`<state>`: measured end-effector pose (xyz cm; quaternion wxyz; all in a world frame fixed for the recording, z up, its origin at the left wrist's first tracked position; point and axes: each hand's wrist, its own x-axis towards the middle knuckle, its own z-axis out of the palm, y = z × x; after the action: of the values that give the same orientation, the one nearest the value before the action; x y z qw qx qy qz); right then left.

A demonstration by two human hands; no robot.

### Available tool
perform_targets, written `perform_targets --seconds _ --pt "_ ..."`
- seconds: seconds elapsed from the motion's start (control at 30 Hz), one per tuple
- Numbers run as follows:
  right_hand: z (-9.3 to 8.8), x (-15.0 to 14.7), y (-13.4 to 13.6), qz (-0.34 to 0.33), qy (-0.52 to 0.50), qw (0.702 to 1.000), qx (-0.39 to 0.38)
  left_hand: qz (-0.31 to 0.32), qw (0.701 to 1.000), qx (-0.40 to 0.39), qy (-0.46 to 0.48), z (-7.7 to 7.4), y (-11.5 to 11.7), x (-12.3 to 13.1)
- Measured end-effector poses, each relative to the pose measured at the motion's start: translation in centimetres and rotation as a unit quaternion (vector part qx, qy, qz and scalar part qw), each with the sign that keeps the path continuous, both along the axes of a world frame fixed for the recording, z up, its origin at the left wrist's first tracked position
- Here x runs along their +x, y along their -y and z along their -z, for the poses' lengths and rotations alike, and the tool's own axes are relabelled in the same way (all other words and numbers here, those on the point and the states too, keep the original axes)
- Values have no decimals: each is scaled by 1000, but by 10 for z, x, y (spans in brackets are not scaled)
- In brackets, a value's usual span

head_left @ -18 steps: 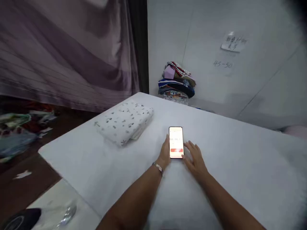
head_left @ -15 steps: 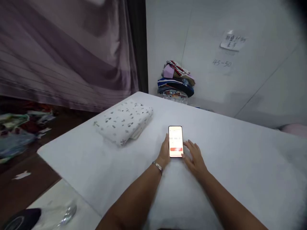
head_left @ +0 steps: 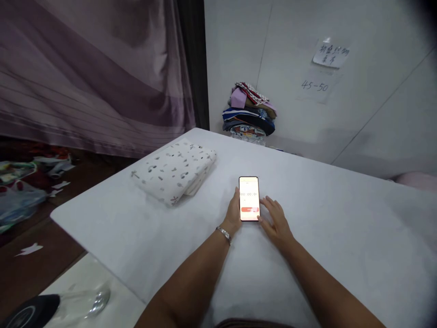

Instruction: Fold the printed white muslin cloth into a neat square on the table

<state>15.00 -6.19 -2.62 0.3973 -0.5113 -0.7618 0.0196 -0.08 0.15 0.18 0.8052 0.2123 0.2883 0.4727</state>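
Observation:
A smartphone (head_left: 249, 198) lies flat on the white table (head_left: 324, 214), its screen lit with a timer readout and a red button. My left hand (head_left: 234, 213), with a bracelet at the wrist, cups the phone's left edge. My right hand (head_left: 276, 222) rests on the table against the phone's lower right corner, fingers spread and flat. A folded white cloth with small dark prints (head_left: 175, 171) lies to the left of the phone, untouched.
A stack of folded colourful clothes (head_left: 250, 113) sits at the table's far edge against the white wall. A paper note (head_left: 330, 53) hangs on the wall. Purple curtain at left. A clear glass object (head_left: 82, 304) and a dark item (head_left: 25, 313) lie on a lower surface at bottom left.
Both hands and the phone keep the same pose. The view has shifted slightly, so everything sits a little higher in the picture.

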Motion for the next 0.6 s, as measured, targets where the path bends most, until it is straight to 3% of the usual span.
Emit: perform_targets --seconds 0.6 --pt "8 5 -5 26 -21 999 -6 0 1000 5 8 0 -2 0"
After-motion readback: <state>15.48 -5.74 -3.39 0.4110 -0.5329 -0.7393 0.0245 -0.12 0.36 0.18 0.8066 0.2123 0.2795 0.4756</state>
